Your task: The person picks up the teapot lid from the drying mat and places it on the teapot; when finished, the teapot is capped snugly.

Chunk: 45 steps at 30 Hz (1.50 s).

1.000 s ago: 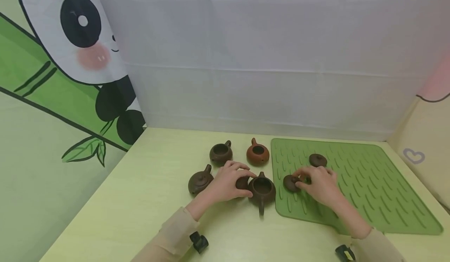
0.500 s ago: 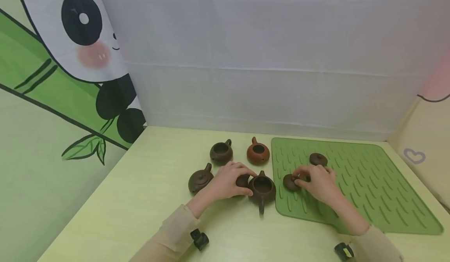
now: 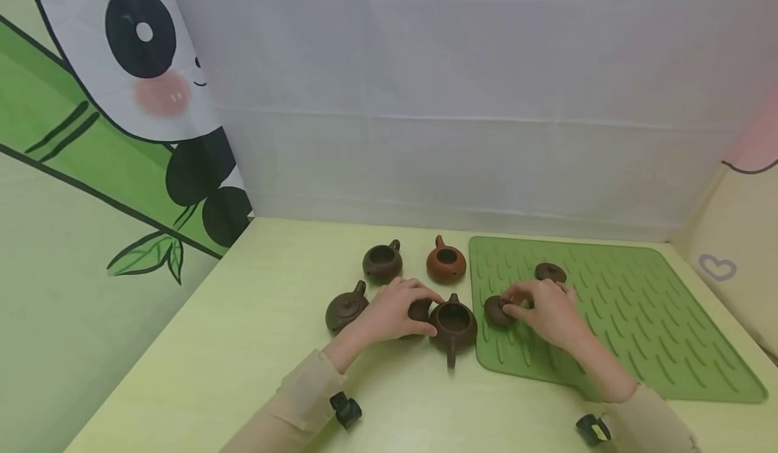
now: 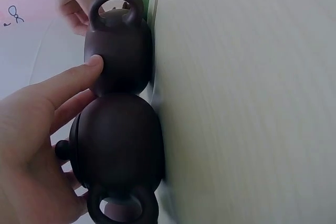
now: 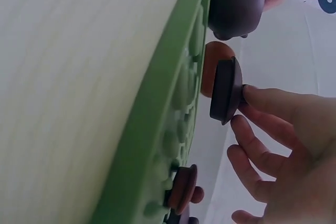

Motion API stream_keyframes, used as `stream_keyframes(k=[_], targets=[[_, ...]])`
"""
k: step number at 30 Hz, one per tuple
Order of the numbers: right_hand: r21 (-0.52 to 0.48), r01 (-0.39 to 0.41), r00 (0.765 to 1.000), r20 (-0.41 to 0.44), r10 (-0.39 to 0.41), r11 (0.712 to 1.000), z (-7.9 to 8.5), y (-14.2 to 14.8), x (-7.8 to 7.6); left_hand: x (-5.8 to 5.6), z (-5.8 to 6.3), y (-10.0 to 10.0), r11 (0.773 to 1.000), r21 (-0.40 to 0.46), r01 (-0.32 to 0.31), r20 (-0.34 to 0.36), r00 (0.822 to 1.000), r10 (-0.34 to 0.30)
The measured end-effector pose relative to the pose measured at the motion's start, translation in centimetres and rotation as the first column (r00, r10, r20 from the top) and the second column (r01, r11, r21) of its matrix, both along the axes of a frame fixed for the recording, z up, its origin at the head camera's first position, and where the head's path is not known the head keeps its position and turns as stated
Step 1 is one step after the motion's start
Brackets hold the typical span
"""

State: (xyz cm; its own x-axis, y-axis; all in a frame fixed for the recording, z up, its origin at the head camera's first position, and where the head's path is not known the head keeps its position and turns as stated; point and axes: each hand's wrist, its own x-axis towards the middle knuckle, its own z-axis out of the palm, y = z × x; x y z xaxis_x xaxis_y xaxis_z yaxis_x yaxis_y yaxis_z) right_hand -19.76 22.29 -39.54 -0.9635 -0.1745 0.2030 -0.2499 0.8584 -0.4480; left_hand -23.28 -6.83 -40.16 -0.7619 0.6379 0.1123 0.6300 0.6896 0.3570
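Note:
My left hand (image 3: 398, 310) holds an open dark brown teapot (image 3: 453, 335) between thumb and index finger, the thumb on its near side. Beneath that hand stands a second, lidded teapot (image 4: 118, 145), mostly hidden in the head view. Over the green mat (image 3: 638, 331) my right hand (image 3: 547, 310) pinches a dark teapot lid (image 5: 227, 90) by its knob. The lid is tilted and clear of the mat in the right wrist view. A reddish-brown lid (image 5: 181, 187) lies on the mat below the right hand, hidden by it in the head view.
Behind the left hand stand an open dark teapot (image 3: 381, 264) and an open orange-brown teapot (image 3: 446, 265). Another lidded teapot (image 3: 345, 310) sits to its left. A further dark lid (image 3: 550, 273) lies on the mat. A white cloth (image 3: 462, 102) hangs behind the table.
My right hand has raised the dark lid off the mat, tilting it and shifting it slightly left toward the open teapot. The left hand has stayed on the teapot.

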Motion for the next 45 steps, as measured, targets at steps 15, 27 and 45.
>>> stream_keyframes(k=[15,27,45], targets=[[-0.132,-0.036,0.989,-0.150,0.016,0.991,2.0,-3.1,1.3,0.1,0.1,-0.1,1.000,0.030,0.000,0.016,1.000,0.000],[-0.200,-0.052,0.990,-0.136,0.025,0.978,2.1,-5.3,1.6,0.1,0.3,-0.1,1.000,0.023,-0.002,0.019,1.000,0.001],[-0.180,-0.074,0.991,-0.119,0.053,0.981,1.5,-6.4,1.7,-0.1,0.2,-0.2,0.999,0.033,-0.010,0.038,0.999,0.008]])
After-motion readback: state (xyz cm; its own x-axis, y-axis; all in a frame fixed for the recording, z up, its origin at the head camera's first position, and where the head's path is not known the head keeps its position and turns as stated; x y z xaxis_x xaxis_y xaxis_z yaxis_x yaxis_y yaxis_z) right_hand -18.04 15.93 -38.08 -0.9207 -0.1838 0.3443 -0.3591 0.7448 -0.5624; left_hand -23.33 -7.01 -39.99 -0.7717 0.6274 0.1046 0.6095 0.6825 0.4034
